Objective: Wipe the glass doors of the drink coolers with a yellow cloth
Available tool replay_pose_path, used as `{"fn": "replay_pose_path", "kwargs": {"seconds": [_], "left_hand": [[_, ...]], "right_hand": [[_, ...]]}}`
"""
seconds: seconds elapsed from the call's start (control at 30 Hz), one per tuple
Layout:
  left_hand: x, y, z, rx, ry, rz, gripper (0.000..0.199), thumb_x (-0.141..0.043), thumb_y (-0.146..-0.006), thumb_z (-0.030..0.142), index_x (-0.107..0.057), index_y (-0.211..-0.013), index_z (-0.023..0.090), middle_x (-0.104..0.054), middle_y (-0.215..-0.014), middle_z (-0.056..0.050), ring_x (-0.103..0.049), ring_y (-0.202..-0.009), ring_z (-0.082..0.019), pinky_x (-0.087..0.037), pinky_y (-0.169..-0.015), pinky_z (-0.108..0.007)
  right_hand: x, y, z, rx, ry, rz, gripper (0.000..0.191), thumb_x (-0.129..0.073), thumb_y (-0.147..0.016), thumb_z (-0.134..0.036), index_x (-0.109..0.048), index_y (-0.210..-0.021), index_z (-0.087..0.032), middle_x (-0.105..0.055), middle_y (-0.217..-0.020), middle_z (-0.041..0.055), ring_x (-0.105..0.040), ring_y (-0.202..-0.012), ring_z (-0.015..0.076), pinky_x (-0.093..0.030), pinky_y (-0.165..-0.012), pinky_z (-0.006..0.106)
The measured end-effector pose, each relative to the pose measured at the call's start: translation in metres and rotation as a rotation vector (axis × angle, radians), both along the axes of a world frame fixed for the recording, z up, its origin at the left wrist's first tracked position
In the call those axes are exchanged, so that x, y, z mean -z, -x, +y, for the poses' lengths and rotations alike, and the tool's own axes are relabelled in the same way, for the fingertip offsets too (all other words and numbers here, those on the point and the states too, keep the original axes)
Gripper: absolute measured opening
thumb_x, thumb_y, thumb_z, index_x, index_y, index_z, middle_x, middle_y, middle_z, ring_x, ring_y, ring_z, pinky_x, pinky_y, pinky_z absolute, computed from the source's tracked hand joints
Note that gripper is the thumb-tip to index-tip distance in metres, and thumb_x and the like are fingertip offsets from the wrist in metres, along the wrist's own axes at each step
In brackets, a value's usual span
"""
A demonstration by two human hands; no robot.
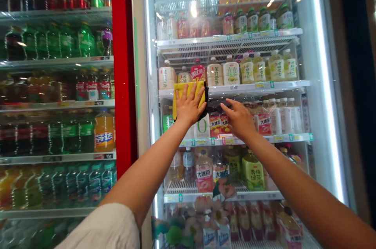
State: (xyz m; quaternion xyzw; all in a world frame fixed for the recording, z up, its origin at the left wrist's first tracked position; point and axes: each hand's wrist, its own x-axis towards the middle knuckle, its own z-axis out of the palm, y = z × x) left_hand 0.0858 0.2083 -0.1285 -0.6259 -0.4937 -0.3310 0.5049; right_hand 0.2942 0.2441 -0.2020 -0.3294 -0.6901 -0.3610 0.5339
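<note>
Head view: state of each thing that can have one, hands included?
Left hand: open, fingers spread on the cloth
Right hand: raised, holding nothing; glass contact unclear
Yellow cloth: pressed flat under left hand
Glass door: appears shut, reflections on it
Right light strip: lit
Middle shelf: stocked
Orange bottle: upright, capped

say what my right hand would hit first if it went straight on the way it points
Probably the yellow cloth under your left hand, at its dark edge; your right hand points up and leftward at it. Depth is unclear, so the door glass might come first.
</note>
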Motion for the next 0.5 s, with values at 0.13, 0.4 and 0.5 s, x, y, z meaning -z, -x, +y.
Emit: {"fn": "replay_pose_path", "kwargs": {"seconds": [0.13, 0.4, 0.5], "left_hand": [[0.026, 0.027, -0.009, -0.007, -0.05, -0.109, 0.069, -0.046, -0.1, 0.05, -0.03, -0.163, 0.028, -0.017, -0.173, -0.007, -0.005, -0.16, -0.039, -0.001, -0.125, -0.071], [0.017, 0.065, -0.018, -0.014, 0.051, 0.222, 0.068, -0.047, -0.1, 0.054, -0.029, -0.162, 0.034, -0.02, -0.173, -0.005, -0.007, -0.16, -0.035, -0.002, -0.126, -0.068], [0.021, 0.085, -0.024, -0.04, -0.022, 0.078, 0.065, -0.046, -0.101, 0.052, -0.031, -0.161, 0.034, -0.02, -0.173, -0.007, -0.011, -0.16, -0.034, -0.005, -0.127, -0.064]], "right_hand": [[0.009, 0.017, -0.005, 0.06, 0.021, -0.004, 0.06, -0.056, -0.082, -0.004, -0.062, -0.14, -0.02, -0.053, -0.153, 0.0154, -0.053, -0.137, 0.031, -0.049, -0.11, 0.046], [0.013, 0.03, -0.015, 0.161, 0.059, -0.01, 0.052, -0.056, -0.086, -0.007, -0.066, -0.135, -0.019, -0.057, -0.151, 0.0173, -0.056, -0.136, 0.0327, -0.056, -0.102, 0.046], [0.013, 0.036, -0.02, 0.193, 0.064, -0.002, 0.048, -0.055, -0.088, -0.011, -0.066, -0.134, -0.016, -0.056, -0.15, 0.0199, -0.056, -0.136, 0.0343, -0.057, -0.1, 0.047]]}}
